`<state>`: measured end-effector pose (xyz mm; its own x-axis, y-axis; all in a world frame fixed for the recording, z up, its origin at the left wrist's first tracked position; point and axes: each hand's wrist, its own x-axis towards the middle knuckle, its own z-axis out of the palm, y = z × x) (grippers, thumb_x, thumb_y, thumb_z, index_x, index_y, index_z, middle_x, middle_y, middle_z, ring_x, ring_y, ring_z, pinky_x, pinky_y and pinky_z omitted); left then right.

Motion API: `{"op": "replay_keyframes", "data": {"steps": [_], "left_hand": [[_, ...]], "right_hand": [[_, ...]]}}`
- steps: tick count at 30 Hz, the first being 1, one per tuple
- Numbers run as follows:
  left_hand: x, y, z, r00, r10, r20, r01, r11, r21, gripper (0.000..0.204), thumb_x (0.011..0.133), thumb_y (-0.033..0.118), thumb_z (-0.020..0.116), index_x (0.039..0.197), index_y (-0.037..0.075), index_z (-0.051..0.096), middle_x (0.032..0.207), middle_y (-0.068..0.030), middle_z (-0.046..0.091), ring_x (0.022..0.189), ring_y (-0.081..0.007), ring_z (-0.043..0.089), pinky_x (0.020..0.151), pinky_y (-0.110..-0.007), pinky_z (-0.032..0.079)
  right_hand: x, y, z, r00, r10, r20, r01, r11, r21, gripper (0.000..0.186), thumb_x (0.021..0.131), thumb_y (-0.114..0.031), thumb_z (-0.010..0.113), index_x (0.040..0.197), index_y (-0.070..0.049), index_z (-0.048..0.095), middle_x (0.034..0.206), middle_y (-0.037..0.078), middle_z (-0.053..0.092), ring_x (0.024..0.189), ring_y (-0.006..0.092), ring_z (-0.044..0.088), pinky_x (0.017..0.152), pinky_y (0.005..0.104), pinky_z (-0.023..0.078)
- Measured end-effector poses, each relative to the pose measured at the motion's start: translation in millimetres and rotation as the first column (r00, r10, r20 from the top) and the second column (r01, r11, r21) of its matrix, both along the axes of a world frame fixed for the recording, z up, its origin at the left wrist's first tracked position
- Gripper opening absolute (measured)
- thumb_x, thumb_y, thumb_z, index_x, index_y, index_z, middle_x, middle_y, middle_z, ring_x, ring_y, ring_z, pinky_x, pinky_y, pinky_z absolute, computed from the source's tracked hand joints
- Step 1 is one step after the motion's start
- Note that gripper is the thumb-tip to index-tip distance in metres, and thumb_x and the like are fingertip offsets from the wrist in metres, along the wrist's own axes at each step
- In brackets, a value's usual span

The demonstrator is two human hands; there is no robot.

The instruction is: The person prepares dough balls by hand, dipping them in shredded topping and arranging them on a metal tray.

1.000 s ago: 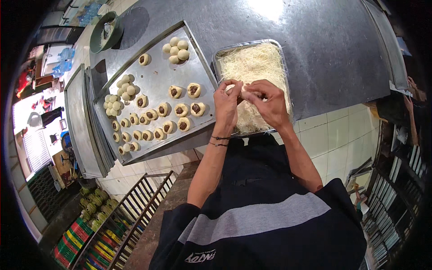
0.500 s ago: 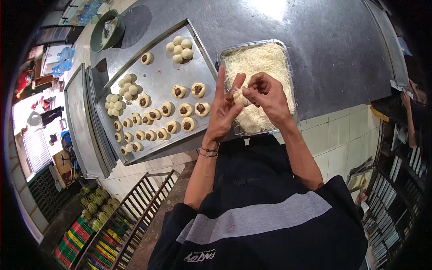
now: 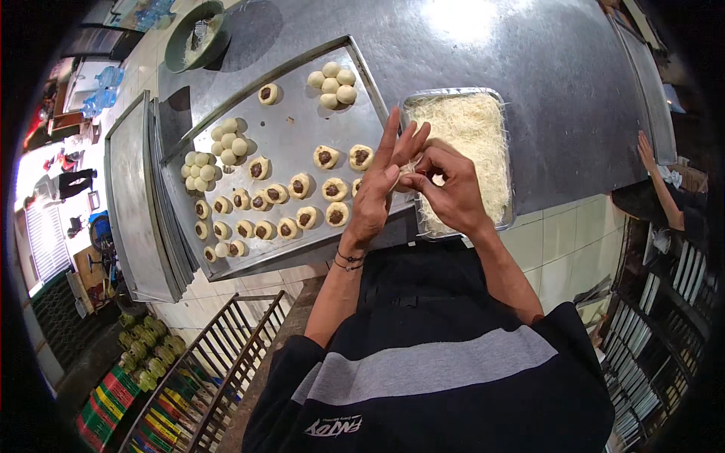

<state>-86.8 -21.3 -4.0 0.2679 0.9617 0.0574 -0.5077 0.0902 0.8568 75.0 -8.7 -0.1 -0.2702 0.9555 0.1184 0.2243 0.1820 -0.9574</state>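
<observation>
A small piece of pale dough [image 3: 408, 167] is held between my hands, mostly hidden by the fingers. My left hand [image 3: 370, 198] cups it with the thumb pressed in and its other fingers stretched upward. Thumb and forefinger of my right hand [image 3: 458, 190] pinch at the dough's edge. Just right of them is a metal pan [image 3: 453, 92] full of pale shreds [image 3: 472, 143] that look like grated cheese. On the left, a large metal tray [image 3: 298, 130] carries several dough rounds topped with dark brown filling [image 3: 326, 157] and clusters of plain dough balls [image 3: 332, 81].
A green bowl [image 3: 198, 41] with a utensil stands at the table's far left. Stacked metal trays [image 3: 128, 204] lean left of the table. A dark metal rack [image 3: 226, 332] is below left, beside coloured crates [image 3: 113, 396]. Another person's hand [image 3: 647, 155] rests near the table's right end.
The trays sit further right in view as the head has turned slightly. My right fingers have drawn closer to my left palm, and less of the dough shows. The other person's hand has come up.
</observation>
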Motion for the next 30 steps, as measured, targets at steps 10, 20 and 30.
{"op": "replay_keyframes", "data": {"steps": [10,20,30], "left_hand": [[0.7,-6.2,-39.4,0.943,0.332,0.017,-0.321,0.924,-0.208,0.034,0.112,0.032,0.042,0.134,0.007,0.051,0.112,-0.0121,0.064,0.093,-0.013,0.062,0.071,-0.025,0.052],[2.0,-5.8,-43.6,0.958,0.272,-0.09,-0.287,0.905,-0.313,0.019,0.109,0.022,0.053,0.107,0.005,0.061,0.097,-0.0016,0.063,0.079,-0.0062,0.058,0.064,-0.022,0.048],[-29.4,26.4,-58.5,0.939,0.177,-0.295,-0.222,0.967,-0.124,0.036,0.102,0.015,0.067,0.135,0.001,0.065,0.12,-0.0082,0.069,0.103,-0.0123,0.062,0.087,-0.028,0.054]], "right_hand": [[-15.4,5.2,-6.0,0.996,0.04,-0.079,-0.056,0.974,-0.218,0.019,0.093,0.005,0.071,0.112,0.002,0.069,0.1,0.004,0.068,0.08,0.0073,0.061,0.064,0.0239,0.049],[-17.0,19.2,-15.7,0.99,-0.026,-0.138,-0.015,0.957,-0.288,0.013,0.089,0.001,0.074,0.101,0.007,0.073,0.085,0.01,0.076,0.074,0.0127,0.071,0.068,0.0269,0.056],[-14.6,16.2,-10.2,0.954,-0.196,-0.227,0.064,0.873,-0.484,0.059,0.091,0.007,0.054,0.149,-0.003,0.046,0.121,0.018,0.073,0.078,0.0147,0.072,0.061,0.0259,0.056]]}}
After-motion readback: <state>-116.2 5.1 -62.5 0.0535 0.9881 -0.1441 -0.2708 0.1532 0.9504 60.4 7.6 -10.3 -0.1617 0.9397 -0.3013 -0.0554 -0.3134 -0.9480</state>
